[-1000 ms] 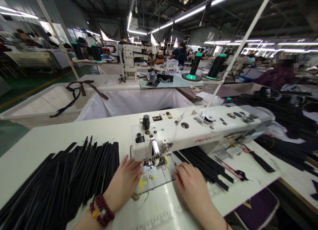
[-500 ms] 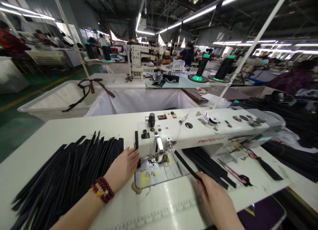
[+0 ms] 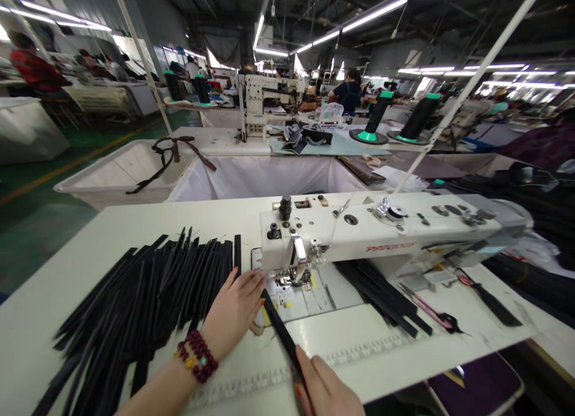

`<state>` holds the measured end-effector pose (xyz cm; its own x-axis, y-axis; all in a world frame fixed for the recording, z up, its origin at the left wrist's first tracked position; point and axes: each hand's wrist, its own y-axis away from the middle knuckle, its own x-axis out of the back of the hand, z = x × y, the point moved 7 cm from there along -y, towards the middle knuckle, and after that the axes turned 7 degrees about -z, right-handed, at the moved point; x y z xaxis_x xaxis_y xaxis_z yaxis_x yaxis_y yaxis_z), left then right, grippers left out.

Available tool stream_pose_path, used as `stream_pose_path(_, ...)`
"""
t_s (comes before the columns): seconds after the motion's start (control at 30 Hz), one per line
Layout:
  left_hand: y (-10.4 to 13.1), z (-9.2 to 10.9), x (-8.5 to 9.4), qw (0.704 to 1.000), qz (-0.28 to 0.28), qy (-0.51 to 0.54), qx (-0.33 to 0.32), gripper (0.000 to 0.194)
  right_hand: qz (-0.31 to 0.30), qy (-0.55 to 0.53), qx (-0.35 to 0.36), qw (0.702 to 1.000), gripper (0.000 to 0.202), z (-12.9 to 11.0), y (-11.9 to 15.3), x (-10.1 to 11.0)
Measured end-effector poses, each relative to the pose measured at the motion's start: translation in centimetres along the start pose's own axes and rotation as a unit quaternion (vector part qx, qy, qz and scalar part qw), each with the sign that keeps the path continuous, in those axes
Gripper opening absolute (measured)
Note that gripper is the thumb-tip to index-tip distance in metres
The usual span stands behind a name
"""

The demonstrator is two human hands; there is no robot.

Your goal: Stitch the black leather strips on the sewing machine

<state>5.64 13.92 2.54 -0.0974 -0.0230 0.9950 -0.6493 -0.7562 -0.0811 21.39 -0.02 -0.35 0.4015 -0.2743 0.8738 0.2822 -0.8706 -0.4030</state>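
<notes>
A narrow black fabric strip slants across the front of the white sewing machine. Its lower end is pinched between the thumb and fingers of my right hand. My left hand, with dark red beads at the wrist, closes thumb and fingertips on the upper end, just left of the presser foot. The exact grip there is partly hidden. Left of that hand lies a big pile of black strips, one strip standing out at its right edge. More finished-looking strips lie under the machine arm.
Pink-handled scissors and a dark-handled tool lie at the right. A printed ruler runs along the table front. Behind are a white-lined bin, thread cones and another sewing machine. Co-workers sit farther back.
My right hand has moved left with a black strip, whose upper end has come to my left hand. The strip beside the machine head now lies by the pile. The view has shifted slightly.
</notes>
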Motion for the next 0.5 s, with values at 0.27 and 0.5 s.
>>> stream_pose_path(0.27,1.9,3.0,-0.4,1.000,0.019,0.005,-0.022,0.039,0.033,0.160,0.055,0.985,0.037,-1.9,-2.5,0.7)
stream_pose_path(0.5,1.0,2.8,-1.5,1.000,-0.018,-0.017,-0.011,0.042,0.050,0.143,0.085,0.985,0.026,-1.5,-3.5,-0.7)
